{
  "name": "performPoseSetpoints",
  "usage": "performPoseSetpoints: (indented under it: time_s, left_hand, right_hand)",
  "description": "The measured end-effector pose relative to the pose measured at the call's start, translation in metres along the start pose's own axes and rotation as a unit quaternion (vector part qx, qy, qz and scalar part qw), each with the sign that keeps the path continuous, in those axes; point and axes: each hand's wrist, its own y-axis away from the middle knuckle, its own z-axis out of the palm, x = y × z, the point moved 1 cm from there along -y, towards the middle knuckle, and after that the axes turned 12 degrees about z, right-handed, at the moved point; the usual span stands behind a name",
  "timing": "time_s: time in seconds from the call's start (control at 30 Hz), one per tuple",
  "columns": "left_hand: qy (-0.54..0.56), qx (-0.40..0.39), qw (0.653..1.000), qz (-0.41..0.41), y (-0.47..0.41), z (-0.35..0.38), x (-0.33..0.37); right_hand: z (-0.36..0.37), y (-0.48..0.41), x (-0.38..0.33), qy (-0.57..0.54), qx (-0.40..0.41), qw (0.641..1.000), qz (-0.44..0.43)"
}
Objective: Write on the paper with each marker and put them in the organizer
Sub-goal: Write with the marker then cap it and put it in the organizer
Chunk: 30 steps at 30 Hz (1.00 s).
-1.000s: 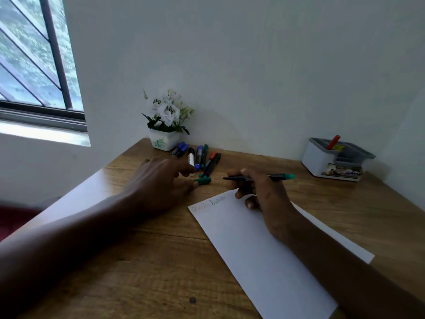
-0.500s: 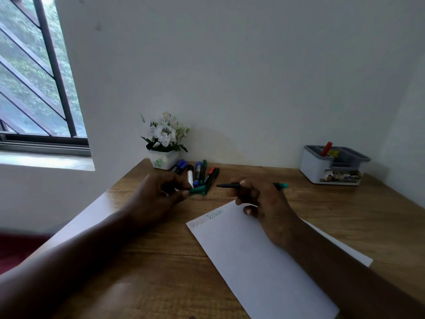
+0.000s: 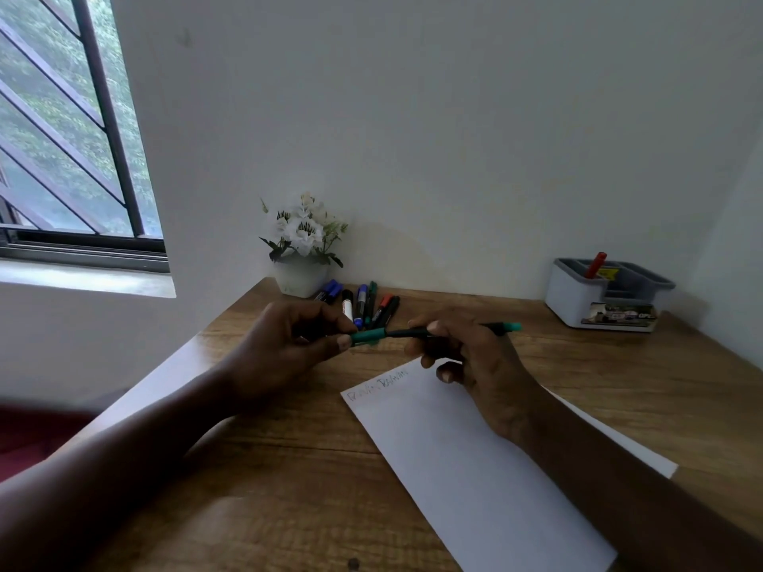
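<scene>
Flowerpot [image 3: 299, 278] at far edge of desk [image 3: 309, 489], toward left. Loose markers [image 3: 363, 305] lying flat just beside it. Left hand [image 3: 289, 348] pinching green cap [image 3: 367, 336], cap touching tip of green marker [image 3: 501, 326]. Marker held level above desk, right hand [image 3: 483, 365] curled round its barrel. Paper [image 3: 454, 468] flat on desk under right wrist, faint writing at far left corner. Organizer [image 3: 578, 299] at far right corner, red marker [image 3: 596, 264] standing in one compartment.
</scene>
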Motion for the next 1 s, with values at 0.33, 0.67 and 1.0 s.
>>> performPoseSetpoints:
  time_s: [0.33,0.67,1.0]
  left_hand:
    - [0.145,0.03,0.988,-0.044,0.002,0.004,0.007]
    - [0.25,0.037,0.966,-0.062,0.005,0.01,0.01]
    - [0.307,0.065,0.946,-0.079,-0.002,0.017,0.014]
  right_hand:
    - [0.005,0.01,-0.006,0.0,-0.046,0.997,-0.059]
    - [0.009,0.012,-0.002,0.007,-0.062,0.997,-0.054]
    - [0.012,0.009,-0.003,-0.044,-0.074,0.994,-0.075]
